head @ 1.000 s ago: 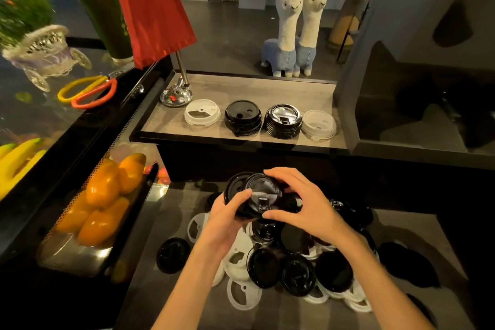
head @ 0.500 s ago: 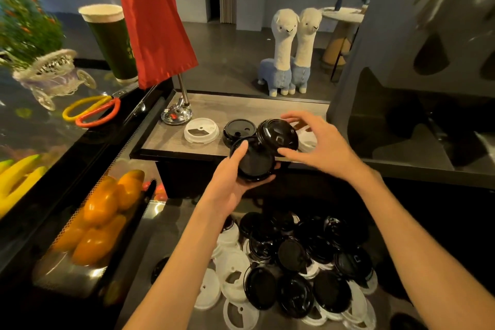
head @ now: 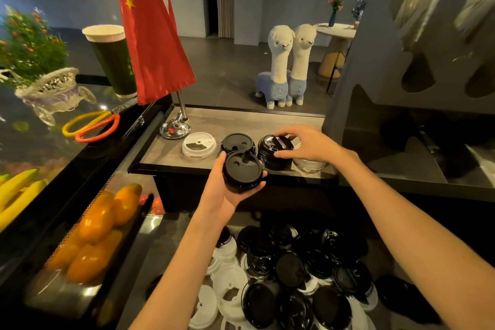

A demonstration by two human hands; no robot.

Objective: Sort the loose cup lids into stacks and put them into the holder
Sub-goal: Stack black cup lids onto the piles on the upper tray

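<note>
At the far left, yellow bananas [head: 18, 190] and a heap of oranges [head: 99, 225] lie behind the glass of a display case, whose top carries a small white wicker cart with greenery [head: 48, 88], a pair of scissors with yellow and orange handles [head: 91, 126] and a tall green paper cup [head: 112, 61]. A red flag [head: 152, 29] hangs from a chrome base [head: 175, 128] at the left end of the grey wooden shelf [head: 166, 152]. Along that shelf runs a row of sorted lids: a white lid [head: 199, 144] just right of the flag base, then a short black lid stack [head: 237, 142], then a taller stack of black lids with flaps [head: 274, 154], and at the right end a clear or white stack [head: 308, 164] mostly hidden by the arm. The left hand [head: 227, 190] reaches up from below and cradles a black lid [head: 242, 170] in curled fingers and thumb, holding it in the air just in front of the shelf edge, below the short black stack. The right hand [head: 302, 146] hovers over the flap-lid stack, thumb and fingertips curved round its top lid and touching the rim. On the lower counter, near the bottom of the view, a loose pile of black and white lids [head: 281, 284] lies jumbled and overlapping between the two forearms. Beyond the shelf, two plush alpacas [head: 286, 67] stand on the floor, and at the right a dark grey holder [head: 401, 93] with cut-out openings rises beside the shelf.
</note>
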